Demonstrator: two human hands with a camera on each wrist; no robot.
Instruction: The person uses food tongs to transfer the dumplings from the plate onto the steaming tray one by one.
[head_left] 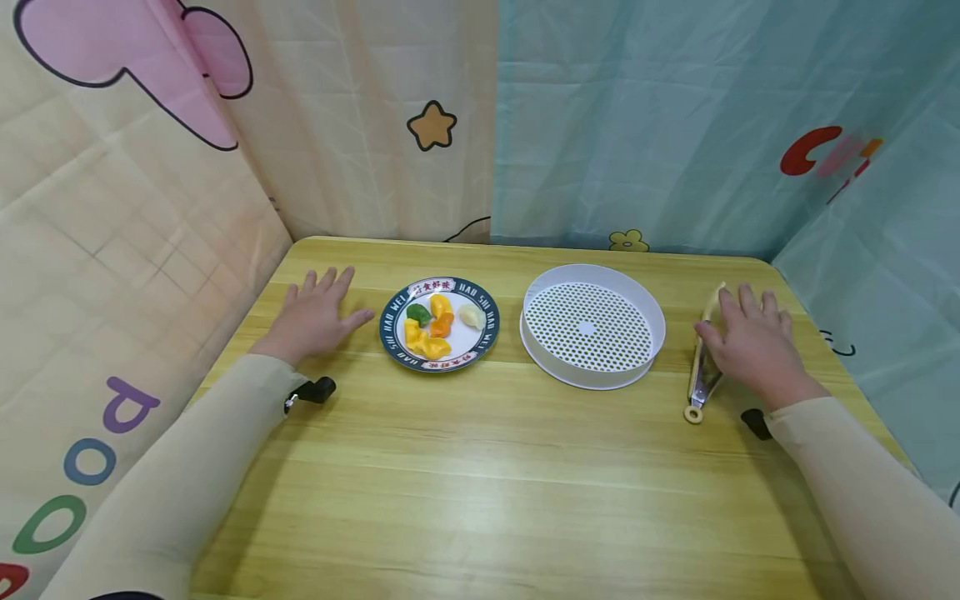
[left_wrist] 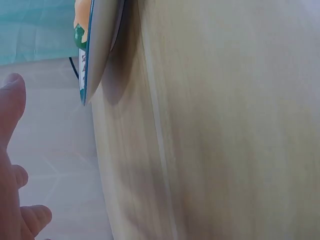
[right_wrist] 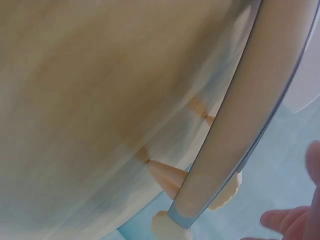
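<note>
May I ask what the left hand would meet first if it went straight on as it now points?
The left hand would probably meet the beige printed fabric curtain ahead first, though depth is unclear.

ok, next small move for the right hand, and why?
Probably close the right hand around the tongs: its fingers are spread right by them, not gripping. The left hand is also open, beside the plate, and the loose dumpling-shaped pieces there look small enough for tongs to pick up.
</note>
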